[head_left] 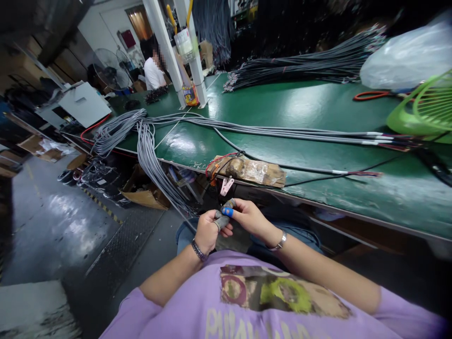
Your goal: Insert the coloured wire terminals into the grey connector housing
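in the head view, smooth, round grey cables [150,155] hung in a curved bundle over the glossy green bench [282,106], their long axis slanting down toward the left hand [207,231]. its fingers and the right hand's [249,217] curled together; their grip could not be told. one pink clip [226,186] sat near, by one taped brown slab [254,171].

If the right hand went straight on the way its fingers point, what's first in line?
Probably the left hand: its wrapped fingers lie just ahead of the right hand. Whether they already touch is unclear.
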Demonstrator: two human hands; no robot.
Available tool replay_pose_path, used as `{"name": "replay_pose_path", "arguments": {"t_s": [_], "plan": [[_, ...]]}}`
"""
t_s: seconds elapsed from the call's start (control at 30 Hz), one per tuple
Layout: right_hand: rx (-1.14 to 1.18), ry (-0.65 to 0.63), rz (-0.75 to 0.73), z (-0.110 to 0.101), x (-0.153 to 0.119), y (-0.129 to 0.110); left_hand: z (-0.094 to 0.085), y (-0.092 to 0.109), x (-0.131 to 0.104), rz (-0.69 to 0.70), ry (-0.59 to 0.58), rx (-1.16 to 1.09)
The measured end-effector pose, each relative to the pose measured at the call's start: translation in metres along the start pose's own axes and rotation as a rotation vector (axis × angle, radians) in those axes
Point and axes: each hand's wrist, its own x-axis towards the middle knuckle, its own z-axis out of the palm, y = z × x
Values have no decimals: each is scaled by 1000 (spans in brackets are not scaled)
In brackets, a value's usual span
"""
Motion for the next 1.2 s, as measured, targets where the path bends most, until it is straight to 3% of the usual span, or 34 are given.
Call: {"name": "replay_pose_path", "arguments": {"t_s": [0.27, 0.5, 0.73, 1.0, 1.2], "plan": [[85, 143, 64, 9, -4, 2, 3, -2, -2, 88, 113, -84], [167, 143, 114, 11, -4, 4, 1, -3, -1, 3, -55, 84], [259, 258, 195, 10, -3, 7, -2, -6, -1, 102, 31, -49], [395, 45, 252, -1, -5, -6, -3, -4, -1, 43, 8, -57], [269, -111, 275, -5, 1, -15, -2, -2, -3, 23, -20, -34]]}}
